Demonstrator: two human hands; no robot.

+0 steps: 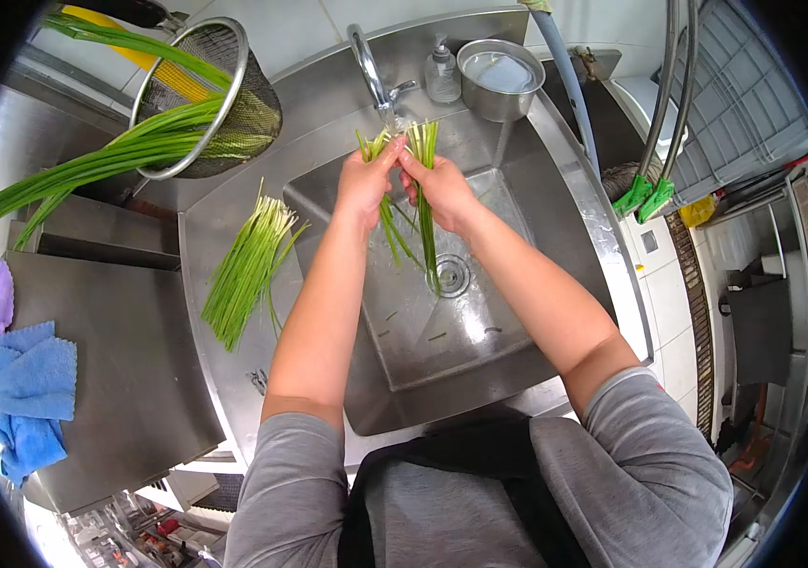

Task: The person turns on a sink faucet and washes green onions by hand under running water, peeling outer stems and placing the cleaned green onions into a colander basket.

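Both hands are raised over the steel sink (pixel 555 331), close under the tap (pixel 364 57), thumbs almost meeting. My left hand (pixel 362 189) is closed around a small bunch of chives (pixel 392 232), pale ends upward. In my right hand (pixel 443 194) is another bunch of chives (pixel 427 237), its green tips hanging toward the drain (pixel 448 275). Where the two bunches meet, the fingers partly hide them. Left of the basin, a larger pile of chives (pixel 246 279) lies on the steel ledge, white ends toward the wall.
A mesh strainer (pixel 262 109) at upper left holds long green stalks (pixel 111 156). Behind the basin stand a soap bottle (pixel 442 74) and a metal pot (pixel 497 97). Blue cloths (pixel 30 379) lie at far left. Green-ended hoses (pixel 645 196) hang at right. Loose green bits lie in the basin.
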